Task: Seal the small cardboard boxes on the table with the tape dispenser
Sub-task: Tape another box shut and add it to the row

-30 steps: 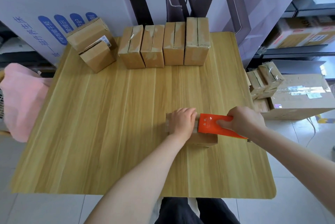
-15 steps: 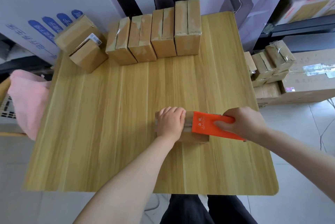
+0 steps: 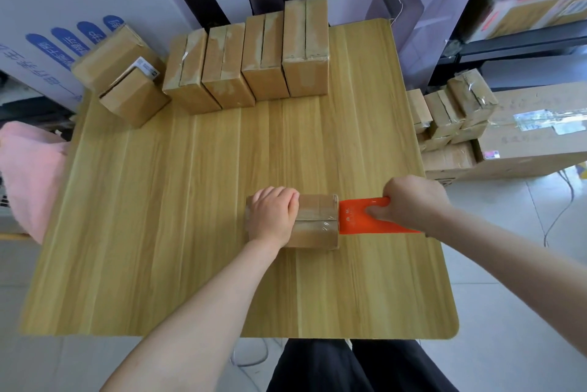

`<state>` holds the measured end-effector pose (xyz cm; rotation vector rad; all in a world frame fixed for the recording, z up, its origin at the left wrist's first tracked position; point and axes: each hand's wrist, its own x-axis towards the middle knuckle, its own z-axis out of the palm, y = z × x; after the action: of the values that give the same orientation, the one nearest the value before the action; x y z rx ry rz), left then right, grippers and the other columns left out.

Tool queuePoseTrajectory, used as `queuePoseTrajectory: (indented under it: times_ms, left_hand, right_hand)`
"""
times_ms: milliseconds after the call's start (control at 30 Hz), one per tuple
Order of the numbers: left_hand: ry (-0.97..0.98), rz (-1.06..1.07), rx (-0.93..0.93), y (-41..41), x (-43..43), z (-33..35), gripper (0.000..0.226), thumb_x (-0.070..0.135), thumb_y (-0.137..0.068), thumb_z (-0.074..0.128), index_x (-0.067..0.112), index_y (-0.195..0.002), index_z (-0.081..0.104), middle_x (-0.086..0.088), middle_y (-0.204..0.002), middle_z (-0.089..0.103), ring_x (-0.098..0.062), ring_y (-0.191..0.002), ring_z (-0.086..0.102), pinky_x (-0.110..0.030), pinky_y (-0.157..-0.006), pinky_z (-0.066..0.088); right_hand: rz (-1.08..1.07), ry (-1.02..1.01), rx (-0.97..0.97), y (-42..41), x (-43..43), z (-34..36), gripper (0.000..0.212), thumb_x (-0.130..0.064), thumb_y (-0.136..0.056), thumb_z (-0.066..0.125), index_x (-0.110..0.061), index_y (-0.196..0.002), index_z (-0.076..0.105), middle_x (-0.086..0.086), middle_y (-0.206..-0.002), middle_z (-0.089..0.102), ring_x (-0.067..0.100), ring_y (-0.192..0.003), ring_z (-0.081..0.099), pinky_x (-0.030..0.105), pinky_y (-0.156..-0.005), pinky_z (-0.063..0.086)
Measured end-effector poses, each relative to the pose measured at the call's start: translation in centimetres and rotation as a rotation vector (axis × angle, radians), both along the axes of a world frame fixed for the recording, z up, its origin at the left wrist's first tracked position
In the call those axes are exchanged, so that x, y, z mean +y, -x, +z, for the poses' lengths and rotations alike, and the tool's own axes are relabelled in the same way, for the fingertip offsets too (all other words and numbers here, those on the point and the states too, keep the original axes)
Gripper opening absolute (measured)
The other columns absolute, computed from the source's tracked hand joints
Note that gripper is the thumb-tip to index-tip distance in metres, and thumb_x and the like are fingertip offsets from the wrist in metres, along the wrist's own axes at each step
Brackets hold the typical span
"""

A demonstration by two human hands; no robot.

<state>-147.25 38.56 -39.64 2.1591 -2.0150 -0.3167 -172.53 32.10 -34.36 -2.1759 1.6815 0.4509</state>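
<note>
The left hand (image 3: pixel 271 217) lay on the small box (image 3: pixel 317 221), fingers curled over its far edge, seemingly gripping it. The right hand (image 3: pixel 413 202) was closed round the orange tape dispenser (image 3: pixel 359 217), whose front met the box's right end. This box sat toward the table's (image 3: pixel 158 232) near edge, right of middle. A row of four boxes (image 3: pixel 247 67) lined the far edge

Tape dispenser (image 3: pixel 359 217) right of box (image 3: pixel 314 220)

left hand (image 3: pixel 272 217) holding small box (image 3: pixel 317 220), right hand (image 3: pixel 413 202) gripping orange tape dispenser (image 3: pixel 354 220)
</note>
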Motion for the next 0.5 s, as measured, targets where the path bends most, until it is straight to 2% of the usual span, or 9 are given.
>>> queuePoseTrajectory:
  times_ms: [100, 267, 400, 500]
  left_hand:
    - [-0.005, 0.012, -0.015, 0.2, 0.1, 0.0, 0.037, 0.030, -0.100, 0.030, 0.021, -0.090, 0.065, 0.009, -0.086, 0.064, -0.016, -0.088, 0.055, -0.032, -0.098, 0.032]
    - [0.019, 0.007, 0.025, 0.4, 0.0, 0.2, 0.043, 0.034, -0.099, 0.025, 0.021, -0.087, 0.064, 0.010, -0.084, 0.063, -0.017, -0.087, 0.055, -0.034, -0.097, 0.033]
    - [0.064, -0.041, 0.120, -0.2, 0.4, 0.1, 0.036, 0.043, -0.090, 0.035, 0.025, -0.097, 0.066, 0.012, -0.092, 0.065, -0.014, -0.092, 0.056, -0.029, -0.097, 0.029]
    - [0.034, -0.071, 0.115, -0.6, 0.6, -0.1, 0.043, 0.057, -0.081, 0.041, 0.031, -0.106, 0.063, 0.015, -0.102, 0.064, -0.013, -0.101, 0.055, -0.029, -0.099, 0.028]
  right_hand:
    - [-0.052, -0.035, 0.013, -1.7, -1.1, 0.2, 0.041, -0.056, -0.077, 0.057, -0.019, -0.063, 0.051, -0.004, -0.059, 0.054, 0.013, -0.052, 0.048, 0.023, -0.045, 0.028]
    - [-0.174, -0.241, 0.033, -2.8, -3.1, 0.8, 0.041, -0.057, -0.077, 0.059, -0.017, -0.071, 0.053, -0.002, -0.065, 0.056, 0.016, -0.057, 0.053, 0.025, -0.050, 0.036]
    - [-0.177, -0.149, 0.088, -3.9, -1.1, -0.9, 0.030, -0.044, -0.083, 0.055, -0.018, -0.067, 0.052, -0.003, -0.064, 0.055, 0.014, -0.054, 0.049, 0.023, -0.047, 0.031]
    - [-0.214, -0.073, 0.042, -2.9, 0.3, -1.2, 0.041, -0.052, -0.084, 0.054, -0.018, -0.062, 0.050, -0.003, -0.057, 0.055, 0.014, -0.050, 0.050, 0.022, -0.045, 0.031]
